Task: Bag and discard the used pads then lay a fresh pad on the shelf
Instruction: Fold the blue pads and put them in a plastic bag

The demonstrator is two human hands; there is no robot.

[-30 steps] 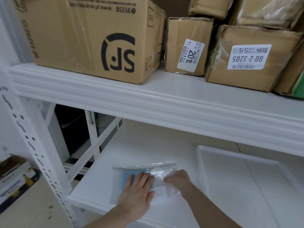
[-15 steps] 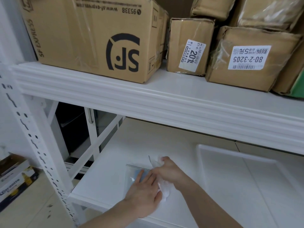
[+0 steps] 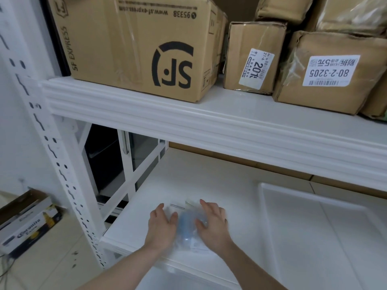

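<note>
White metal shelving (image 3: 146, 114) fills the view, with a pale tiled floor (image 3: 41, 258) showing at the lower left. Nearest, two bare forearms reach in from the bottom edge onto the lower shelf (image 3: 209, 185). The left hand (image 3: 162, 225) and the right hand (image 3: 211, 223) lie on either side of a clear plastic zip bag (image 3: 186, 229) resting near the front edge of that shelf. Both hands have their fingers fairly straight and spread, pressing against the bag's sides rather than curling round it. Something blue, the used pad (image 3: 185, 223), shows through the plastic between the hands; the bag is blurred, so its exact shape and whether its zip strip is sealed cannot be told.

Just to the right on the same shelf lies a shallow white tray (image 3: 314, 206), apart from the bag. On the floor to the left, beside the upright post (image 3: 52, 143), sits a printed carton (image 3: 27, 225). Behind the lower shelf's left end, white cross braces (image 3: 134, 174) stand in front of a dark glass-fronted cabinet (image 3: 104, 164).

Farther up, the upper shelf carries a large cardboard box (image 3: 136, 45) printed with an upside-down logo. To its right are a smaller taped box (image 3: 255, 57) with a white label and another labelled brown parcel (image 3: 335, 74), with more parcels (image 3: 345, 13) stacked above them.
</note>
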